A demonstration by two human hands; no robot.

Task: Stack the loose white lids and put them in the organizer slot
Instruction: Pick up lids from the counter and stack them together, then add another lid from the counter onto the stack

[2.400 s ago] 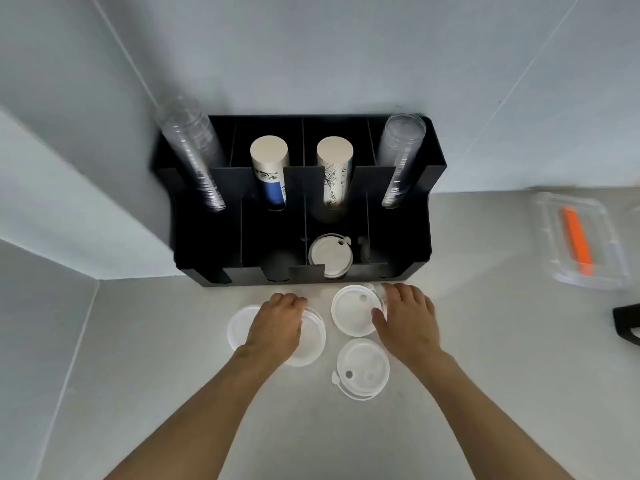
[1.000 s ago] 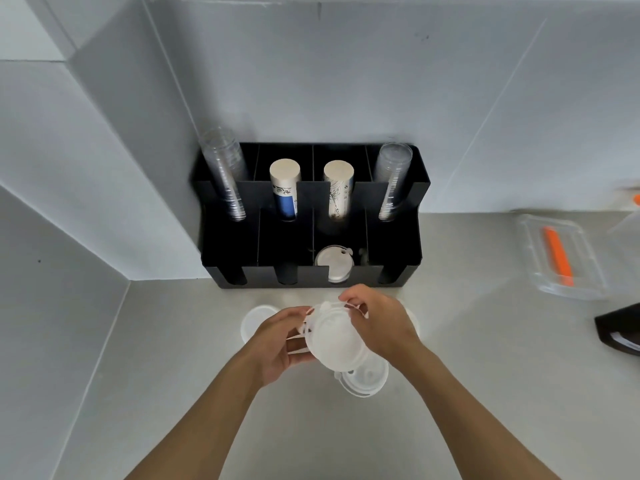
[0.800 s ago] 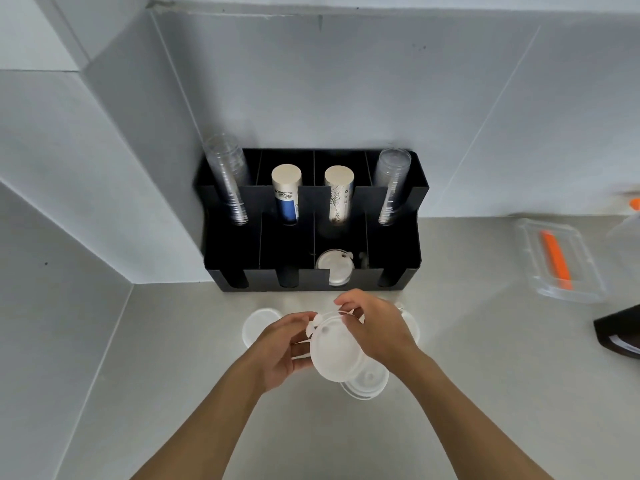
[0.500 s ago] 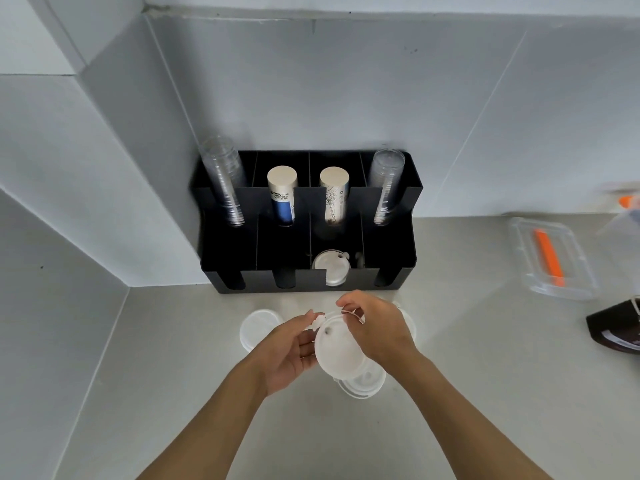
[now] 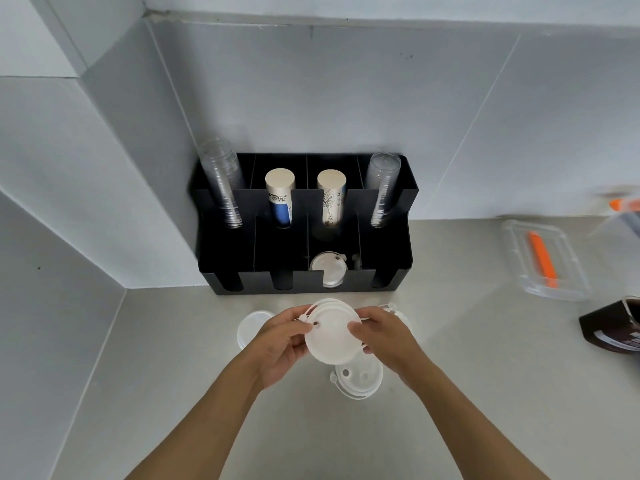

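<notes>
Grey counter (image 5: 450, 393), tiled corner | left hand (image 5: 282, 344) and right hand (image 5: 384, 336) both grasp round white plastic lids (image 5: 329, 336), nested, above counter | black plastic organizer (image 5: 304, 237) far: one lid slotted (image 5: 327, 270) | three loose lids remain (image 5: 360, 379).

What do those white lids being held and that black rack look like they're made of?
The held lids look like thin moulded plastic, matte white and slightly translucent at the rims. The black organizer seems to be rigid plastic or acrylic: flat, thin panels with a dull sheen.
</notes>
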